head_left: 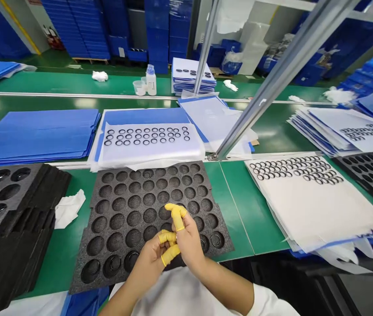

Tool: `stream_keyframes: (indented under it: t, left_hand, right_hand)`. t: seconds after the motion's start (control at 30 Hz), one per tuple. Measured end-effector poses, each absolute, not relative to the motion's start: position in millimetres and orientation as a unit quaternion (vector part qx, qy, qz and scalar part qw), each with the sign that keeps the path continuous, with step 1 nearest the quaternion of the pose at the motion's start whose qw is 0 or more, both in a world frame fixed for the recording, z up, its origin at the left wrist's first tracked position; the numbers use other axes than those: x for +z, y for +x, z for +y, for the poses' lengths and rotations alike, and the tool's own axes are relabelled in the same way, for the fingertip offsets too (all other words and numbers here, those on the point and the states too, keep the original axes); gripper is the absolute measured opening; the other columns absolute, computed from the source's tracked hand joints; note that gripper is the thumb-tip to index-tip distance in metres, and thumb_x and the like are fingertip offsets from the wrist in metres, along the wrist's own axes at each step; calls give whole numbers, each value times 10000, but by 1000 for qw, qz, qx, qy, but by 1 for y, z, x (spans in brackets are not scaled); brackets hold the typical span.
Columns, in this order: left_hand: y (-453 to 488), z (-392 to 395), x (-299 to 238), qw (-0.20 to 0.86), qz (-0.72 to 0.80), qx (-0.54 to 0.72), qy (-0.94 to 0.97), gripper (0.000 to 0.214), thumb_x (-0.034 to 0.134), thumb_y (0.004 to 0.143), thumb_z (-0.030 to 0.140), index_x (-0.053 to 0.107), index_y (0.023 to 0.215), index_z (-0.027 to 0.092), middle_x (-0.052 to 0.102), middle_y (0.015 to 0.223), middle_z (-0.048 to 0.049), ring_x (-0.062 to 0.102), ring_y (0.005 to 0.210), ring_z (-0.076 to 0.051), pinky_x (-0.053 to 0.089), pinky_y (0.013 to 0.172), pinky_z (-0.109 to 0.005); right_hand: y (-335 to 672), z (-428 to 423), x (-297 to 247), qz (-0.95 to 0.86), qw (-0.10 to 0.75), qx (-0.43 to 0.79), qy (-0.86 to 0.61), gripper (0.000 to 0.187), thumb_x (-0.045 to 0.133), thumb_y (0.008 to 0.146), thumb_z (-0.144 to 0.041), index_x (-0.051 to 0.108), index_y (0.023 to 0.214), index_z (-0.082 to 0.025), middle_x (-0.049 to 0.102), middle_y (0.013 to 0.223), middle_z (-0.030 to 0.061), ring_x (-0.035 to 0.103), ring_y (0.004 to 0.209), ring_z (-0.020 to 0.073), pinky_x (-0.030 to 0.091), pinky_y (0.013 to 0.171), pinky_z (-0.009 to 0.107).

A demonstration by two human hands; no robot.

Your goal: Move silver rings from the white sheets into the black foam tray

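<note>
Both hands meet over the front of a dark foam tray point(124, 204) with rows of round pockets. Yellow finger covers sit on several fingertips. My left hand point(155, 254) is closed, its thumb and forefinger bent toward the right hand's palm side. My right hand point(189, 239) is closed too, with thumb and forefinger pressed together and pointing left. Whatever lies between the fingers, if anything, is hidden. Dark round parts sit in some of the tray's front pockets, among them one lens-like part point(217, 239) at the right corner.
Left stands a stack of foam trays point(38, 193) beside a crumpled white wipe point(70, 209). Behind lies a white sheet point(150, 153) with rows of black rings; another ring-covered sheet stack point(314, 210) is at right. A slanted metal post point(272, 57) rises behind the tray.
</note>
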State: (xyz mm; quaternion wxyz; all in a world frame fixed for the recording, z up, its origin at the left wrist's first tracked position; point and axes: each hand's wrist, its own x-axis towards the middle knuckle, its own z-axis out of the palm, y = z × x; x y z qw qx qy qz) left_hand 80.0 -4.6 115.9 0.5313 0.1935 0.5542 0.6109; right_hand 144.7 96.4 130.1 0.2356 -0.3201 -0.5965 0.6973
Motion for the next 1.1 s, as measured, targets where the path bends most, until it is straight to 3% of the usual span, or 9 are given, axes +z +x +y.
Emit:
stream_keyframes:
  t: [0.13,0.33,0.5,0.7,0.87,1.1]
  left_hand:
    - [72,-1,128,548,548,607,177,383,868,709,517,730,805,173,571,654,27,442,576,-94,365,542,-220]
    - [57,1,145,546,529,634,142,527,885,633,638,722,818,172,483,554,57,383,518,-74,354,517,-217]
    - [51,2,158,548,502,659,114,474,934,605,569,715,743,171,494,548,43,381,510,-68,351,495,-208]
    - [52,2,162,586,458,654,138,474,914,636,592,731,767,175,501,545,35,382,502,-67,362,484,-205]
    - [57,-2,156,571,457,657,182,397,830,780,564,755,903,194,588,624,5,500,569,-101,425,526,-216]
    - [66,-5,151,446,557,638,288,281,589,1010,470,734,1044,231,611,812,0,555,724,-119,506,735,-259]
  right_hand:
    - [148,95,140,-513,255,736,-360,520,589,905,-710,732,1119,-259,557,816,25,461,682,155,433,610,273]
    - [165,99,155,-510,247,761,-315,478,645,890,-680,725,1119,-268,662,1011,46,588,896,178,502,818,295]
    - [176,109,166,-518,179,793,-265,489,729,833,-671,722,1074,-244,627,844,-2,527,722,124,471,719,268]
    - [179,121,168,-433,92,868,-224,528,850,703,-658,648,850,-193,565,653,-58,421,554,59,351,557,209]
    - [181,125,161,-422,79,882,-193,558,855,692,-662,583,864,-206,609,610,-73,442,465,44,317,471,182]
    - [179,128,162,-456,160,847,-221,506,879,724,-575,578,899,-207,627,678,-62,550,596,69,468,625,201]
